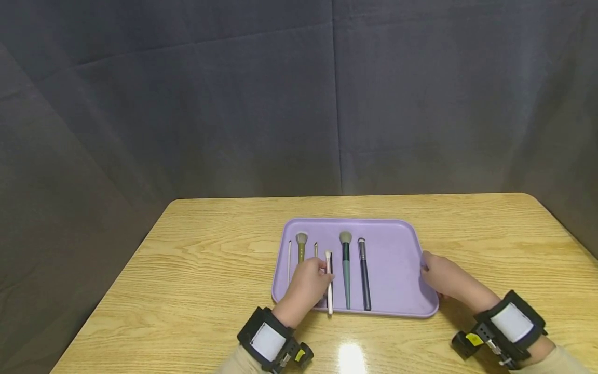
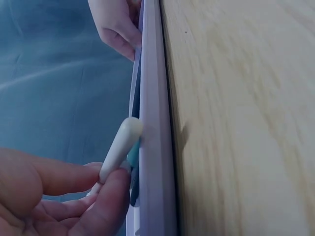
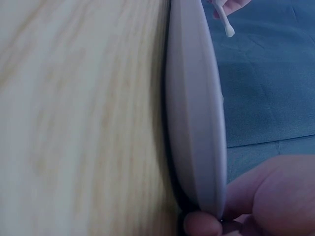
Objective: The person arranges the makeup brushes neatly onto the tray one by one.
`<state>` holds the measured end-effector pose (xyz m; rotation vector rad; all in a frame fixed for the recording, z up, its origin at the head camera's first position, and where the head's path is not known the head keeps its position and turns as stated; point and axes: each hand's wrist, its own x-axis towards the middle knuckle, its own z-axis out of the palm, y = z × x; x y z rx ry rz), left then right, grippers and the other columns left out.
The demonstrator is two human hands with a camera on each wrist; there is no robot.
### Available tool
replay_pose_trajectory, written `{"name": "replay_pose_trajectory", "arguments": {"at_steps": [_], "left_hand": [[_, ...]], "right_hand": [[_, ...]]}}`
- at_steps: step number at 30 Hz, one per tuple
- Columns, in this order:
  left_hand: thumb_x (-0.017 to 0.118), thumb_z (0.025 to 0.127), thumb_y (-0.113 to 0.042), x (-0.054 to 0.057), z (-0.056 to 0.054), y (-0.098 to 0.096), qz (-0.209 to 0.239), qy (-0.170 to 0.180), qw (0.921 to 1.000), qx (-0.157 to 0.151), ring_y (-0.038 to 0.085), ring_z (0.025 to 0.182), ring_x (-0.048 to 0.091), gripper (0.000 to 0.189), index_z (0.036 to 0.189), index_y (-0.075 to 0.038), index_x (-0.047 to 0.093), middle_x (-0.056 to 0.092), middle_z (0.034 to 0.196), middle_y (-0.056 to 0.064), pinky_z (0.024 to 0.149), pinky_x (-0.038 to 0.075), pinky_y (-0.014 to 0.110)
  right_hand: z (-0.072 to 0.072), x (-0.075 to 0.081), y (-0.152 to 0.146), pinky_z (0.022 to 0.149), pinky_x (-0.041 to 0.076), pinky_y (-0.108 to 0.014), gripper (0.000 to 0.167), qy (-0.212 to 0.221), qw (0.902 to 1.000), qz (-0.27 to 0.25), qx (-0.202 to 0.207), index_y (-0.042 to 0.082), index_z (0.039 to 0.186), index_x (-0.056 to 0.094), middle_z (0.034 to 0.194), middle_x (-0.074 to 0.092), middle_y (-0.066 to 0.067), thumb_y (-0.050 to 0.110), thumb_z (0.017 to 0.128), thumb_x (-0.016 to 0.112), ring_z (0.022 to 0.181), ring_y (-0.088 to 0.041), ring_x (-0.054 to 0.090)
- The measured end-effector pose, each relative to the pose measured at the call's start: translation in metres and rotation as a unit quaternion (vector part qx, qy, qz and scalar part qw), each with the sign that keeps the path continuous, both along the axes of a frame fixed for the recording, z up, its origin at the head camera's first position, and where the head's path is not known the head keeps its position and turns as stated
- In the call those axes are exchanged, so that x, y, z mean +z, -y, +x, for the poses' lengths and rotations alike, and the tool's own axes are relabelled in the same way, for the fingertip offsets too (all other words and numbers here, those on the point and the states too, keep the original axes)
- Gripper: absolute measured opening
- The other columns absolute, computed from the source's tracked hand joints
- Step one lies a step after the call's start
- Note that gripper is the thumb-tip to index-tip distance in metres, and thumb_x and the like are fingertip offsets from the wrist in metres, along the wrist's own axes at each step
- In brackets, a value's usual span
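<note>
My left hand [image 1: 306,280] pinches a white makeup brush [image 1: 329,298] above the front part of a lilac tray [image 1: 394,270]. In the left wrist view, thumb and fingers hold its white handle [image 2: 120,142], whose rounded end points toward the camera. A dark brush lies partly hidden behind it. To its right rest a green brush [image 1: 346,270] and a black brush [image 1: 364,275]. Left of it are an olive brush [image 1: 301,244], a small brown-handled brush [image 1: 315,249] and a thin white one [image 1: 289,259]. My right hand [image 1: 444,275] grips the tray's right rim, thumb and fingers around the edge.
The tray sits on a light wooden table [image 1: 196,280]. Grey cloth [image 1: 252,119] hangs behind the table and along its sides. Each wrist wears a black strap with a small camera.
</note>
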<state>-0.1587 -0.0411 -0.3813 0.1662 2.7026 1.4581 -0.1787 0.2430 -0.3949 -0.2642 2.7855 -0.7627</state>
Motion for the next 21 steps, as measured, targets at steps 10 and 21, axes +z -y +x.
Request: {"name": "replay_pose_trajectory", "arguments": {"at_steps": [10,21], "left_hand": [[0.066,0.087,0.003,0.001,-0.002,-0.016,0.0,0.006,0.9999,-0.013,0.009,0.049,0.053,0.016,0.101,0.012,0.062,0.057,0.067,0.005,0.046,0.044,0.021],[0.066,0.088,0.001,0.005,-0.003,-0.037,-0.003,0.018,0.9996,-0.02,0.01,0.049,0.056,0.009,0.092,0.007,0.061,0.057,0.065,0.004,0.046,0.043,0.02]], "right_hand": [[0.0,0.0,-0.001,0.04,0.041,-0.029,0.035,0.0,1.0,-0.001,0.002,-0.022,0.121,0.039,0.064,0.046,-0.008,0.003,0.097,0.041,0.042,-0.016,0.046],[0.0,0.0,-0.001,0.041,0.042,-0.03,0.032,-0.004,1.0,-0.006,0.003,-0.022,0.118,0.04,0.063,0.045,-0.008,0.003,0.097,0.04,0.043,-0.016,0.046]]}}
